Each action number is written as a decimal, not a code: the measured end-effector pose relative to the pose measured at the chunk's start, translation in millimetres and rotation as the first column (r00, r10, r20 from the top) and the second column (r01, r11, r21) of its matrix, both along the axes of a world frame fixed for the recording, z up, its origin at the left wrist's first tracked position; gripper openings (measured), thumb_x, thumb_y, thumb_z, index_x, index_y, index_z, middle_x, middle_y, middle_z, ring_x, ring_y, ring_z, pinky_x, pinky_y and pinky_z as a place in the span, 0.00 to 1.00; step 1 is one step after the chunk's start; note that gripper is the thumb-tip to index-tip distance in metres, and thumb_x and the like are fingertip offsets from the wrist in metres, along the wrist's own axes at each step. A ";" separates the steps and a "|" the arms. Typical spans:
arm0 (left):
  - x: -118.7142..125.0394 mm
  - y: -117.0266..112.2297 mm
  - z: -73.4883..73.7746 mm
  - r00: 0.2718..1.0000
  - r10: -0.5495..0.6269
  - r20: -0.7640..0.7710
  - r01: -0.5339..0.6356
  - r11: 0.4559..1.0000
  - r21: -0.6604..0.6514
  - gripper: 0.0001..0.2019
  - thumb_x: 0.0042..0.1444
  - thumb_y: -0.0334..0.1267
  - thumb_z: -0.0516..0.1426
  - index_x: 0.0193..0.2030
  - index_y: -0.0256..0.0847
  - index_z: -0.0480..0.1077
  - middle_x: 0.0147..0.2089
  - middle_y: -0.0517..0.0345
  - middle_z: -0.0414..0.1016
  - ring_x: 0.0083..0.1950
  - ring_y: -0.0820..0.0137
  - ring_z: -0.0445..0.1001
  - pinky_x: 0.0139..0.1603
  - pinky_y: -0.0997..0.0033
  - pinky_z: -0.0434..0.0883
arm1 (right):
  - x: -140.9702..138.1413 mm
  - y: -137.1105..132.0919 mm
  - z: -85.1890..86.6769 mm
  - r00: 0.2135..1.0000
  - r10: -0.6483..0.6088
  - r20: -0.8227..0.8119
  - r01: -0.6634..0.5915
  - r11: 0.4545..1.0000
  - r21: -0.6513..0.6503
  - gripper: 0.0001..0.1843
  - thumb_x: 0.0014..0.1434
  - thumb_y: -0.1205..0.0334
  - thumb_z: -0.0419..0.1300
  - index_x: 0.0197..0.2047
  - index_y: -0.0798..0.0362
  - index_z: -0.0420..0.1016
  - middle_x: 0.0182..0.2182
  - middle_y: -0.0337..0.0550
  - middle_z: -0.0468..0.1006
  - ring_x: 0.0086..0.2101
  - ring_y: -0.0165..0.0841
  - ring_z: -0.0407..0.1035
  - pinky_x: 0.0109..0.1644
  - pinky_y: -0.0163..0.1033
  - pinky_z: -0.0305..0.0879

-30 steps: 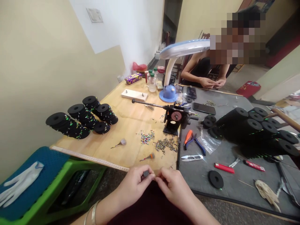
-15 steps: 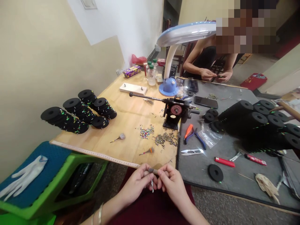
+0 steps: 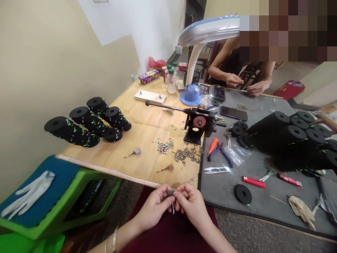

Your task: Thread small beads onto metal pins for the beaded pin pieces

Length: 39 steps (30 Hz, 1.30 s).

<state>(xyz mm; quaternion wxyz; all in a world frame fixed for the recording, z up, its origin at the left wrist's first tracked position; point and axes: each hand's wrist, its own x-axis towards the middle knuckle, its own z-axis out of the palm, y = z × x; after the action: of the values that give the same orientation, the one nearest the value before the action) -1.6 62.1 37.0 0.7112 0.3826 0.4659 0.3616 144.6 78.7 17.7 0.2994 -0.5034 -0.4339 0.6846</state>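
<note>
At the table's front edge, over my lap, my left hand [image 3: 157, 206] and my right hand [image 3: 191, 207] meet with fingertips pinched together. Between them is a small, dark grey piece [image 3: 171, 192], mostly covered by the fingers, so its kind is unclear. A short whitish strand [image 3: 173, 208] hangs below it. Just beyond my hands lies a small bundle of thin dark strands with an orange band [image 3: 166, 168]. Close by are a heap of small metal pieces [image 3: 186, 154] and a heap of coloured beads [image 3: 165, 146].
A black hand-cranked device [image 3: 196, 124] stands mid-table, with a lamp [image 3: 191, 95] behind. Stacked black foam spools [image 3: 81, 121] are on the left, more [image 3: 286, 140] on the right. Pliers [image 3: 221, 153], snips [image 3: 217, 170] and a red lighter [image 3: 253, 181] lie right. A co-worker's hands [image 3: 244, 84] work opposite.
My fingertips have drawn closer together around the grey piece, covering more of it. The view has shifted slightly. Across the table, the co-worker's hands have moved apart.
</note>
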 end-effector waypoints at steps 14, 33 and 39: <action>1.7 -1.4 -0.4 0.996 0.081 0.045 -0.077 0.993 -0.092 0.16 0.51 0.48 0.61 0.31 0.37 0.63 0.26 0.59 0.71 0.27 0.74 0.69 0.29 0.73 0.66 | 0.4 0.5 3.2 1.000 -0.017 0.005 0.017 1.000 0.007 0.22 0.50 0.42 0.60 0.27 0.53 0.63 0.11 0.30 0.66 0.12 0.22 0.55 0.17 0.28 0.49; -7.9 -11.4 -12.9 0.992 0.097 -0.082 -0.106 0.988 -0.109 0.18 0.51 0.51 0.59 0.32 0.36 0.65 0.23 0.62 0.69 0.22 0.76 0.66 0.26 0.74 0.64 | 4.3 -6.1 11.5 0.983 0.183 0.022 -0.179 0.976 -0.120 0.20 0.51 0.44 0.59 0.25 0.53 0.63 0.09 0.28 0.64 0.11 0.21 0.48 0.17 0.29 0.42; -10.5 -15.7 -20.6 0.993 0.106 -0.053 -0.111 0.987 -0.113 0.19 0.50 0.53 0.59 0.30 0.37 0.64 0.23 0.62 0.68 0.23 0.76 0.65 0.26 0.75 0.64 | 0.2 -4.4 18.5 0.970 0.242 0.033 -0.236 0.963 -0.132 0.17 0.52 0.49 0.59 0.24 0.53 0.65 0.09 0.28 0.64 0.11 0.21 0.49 0.16 0.28 0.43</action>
<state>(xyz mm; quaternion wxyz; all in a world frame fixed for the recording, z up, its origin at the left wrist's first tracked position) -12.1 46.4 16.4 0.7006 0.3229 0.5226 0.3630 144.8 74.3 36.1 0.1712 -0.4819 -0.4543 0.7294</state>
